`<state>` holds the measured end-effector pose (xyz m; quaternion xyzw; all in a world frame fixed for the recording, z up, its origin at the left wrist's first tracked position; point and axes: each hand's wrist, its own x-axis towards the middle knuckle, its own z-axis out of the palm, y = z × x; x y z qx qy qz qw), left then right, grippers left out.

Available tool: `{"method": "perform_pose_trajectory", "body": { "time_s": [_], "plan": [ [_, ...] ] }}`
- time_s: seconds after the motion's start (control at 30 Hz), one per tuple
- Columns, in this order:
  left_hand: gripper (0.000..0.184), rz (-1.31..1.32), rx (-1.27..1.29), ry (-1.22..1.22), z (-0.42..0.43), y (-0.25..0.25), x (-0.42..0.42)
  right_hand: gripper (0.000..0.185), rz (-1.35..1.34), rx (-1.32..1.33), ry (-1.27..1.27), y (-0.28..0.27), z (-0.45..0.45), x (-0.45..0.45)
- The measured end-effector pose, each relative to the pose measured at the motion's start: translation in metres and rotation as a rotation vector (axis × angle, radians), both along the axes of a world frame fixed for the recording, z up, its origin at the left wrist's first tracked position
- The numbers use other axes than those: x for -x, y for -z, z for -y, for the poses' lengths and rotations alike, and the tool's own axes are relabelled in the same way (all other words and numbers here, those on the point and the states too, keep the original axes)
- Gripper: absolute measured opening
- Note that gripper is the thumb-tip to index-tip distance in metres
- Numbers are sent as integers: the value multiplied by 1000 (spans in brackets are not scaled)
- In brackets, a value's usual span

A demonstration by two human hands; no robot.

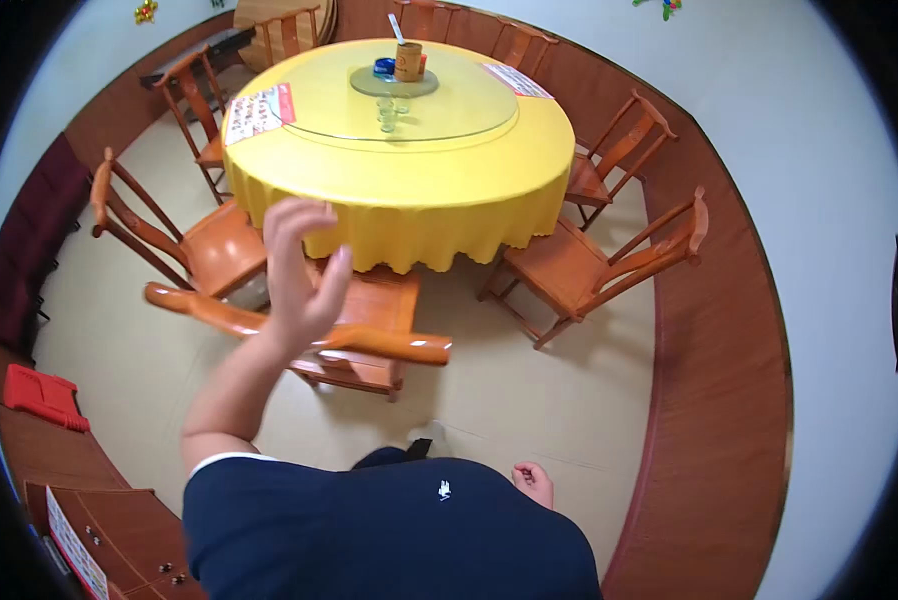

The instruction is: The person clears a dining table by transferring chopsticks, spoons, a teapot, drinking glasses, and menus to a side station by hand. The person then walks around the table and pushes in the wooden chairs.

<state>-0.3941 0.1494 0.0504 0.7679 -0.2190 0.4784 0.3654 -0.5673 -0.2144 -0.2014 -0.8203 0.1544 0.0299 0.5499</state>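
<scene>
Nearest chair partly hidden behind blurred left hand.

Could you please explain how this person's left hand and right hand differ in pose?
The left hand is raised forward; the right hand is low beside the dark shirt. The left hand is open, whereas the right hand looks loosely curled. Both are bare, and no held object is visible in either.

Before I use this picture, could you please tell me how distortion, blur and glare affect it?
In the head view, fisheye distortion bows the panelling and the corners go black; same view, the left hand looks slightly blurred; same view, glints sit on the near chair's rail.
</scene>
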Motion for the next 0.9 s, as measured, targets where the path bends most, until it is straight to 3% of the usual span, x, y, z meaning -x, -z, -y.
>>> {"method": "perform_pose_trajectory", "body": {
  "time_s": [0.03,0.1,0.17,0.33,0.4,0.57,0.63,0.67,0.7,0.77,0.9],
  "plan": [
    [28,-37,-59,-21,6,-6,-24,8,-17,25,-2,-8,16,-19],
    [26,-144,110,104,26,-15,-79,10,33,-48,17,-22,44,-58],
    [24,-279,108,108,46,-19,-133,11,0,-56,63,-41,66,-96],
    [25,-667,22,55,89,35,-252,13,-40,-226,164,-14,135,-191],
    [25,-745,15,25,100,50,-280,14,-140,-283,98,-11,154,-246],
    [32,-749,-251,-177,83,43,-323,17,-71,-241,-186,-3,202,-421],
    [38,-839,-169,-288,73,43,-346,18,45,-202,-324,-18,203,-504],
    [40,-917,-11,-308,68,44,-355,18,106,-193,-385,-26,197,-542],
    [43,-984,152,-324,63,48,-366,19,95,-255,-399,-42,183,-575],
    [52,-1063,232,-388,53,58,-386,24,70,-271,-567,-63,160,-638],
    [58,-1035,499,-402,25,121,-441,31,-24,-301,-790,-93,83,-733]
  ]
}}
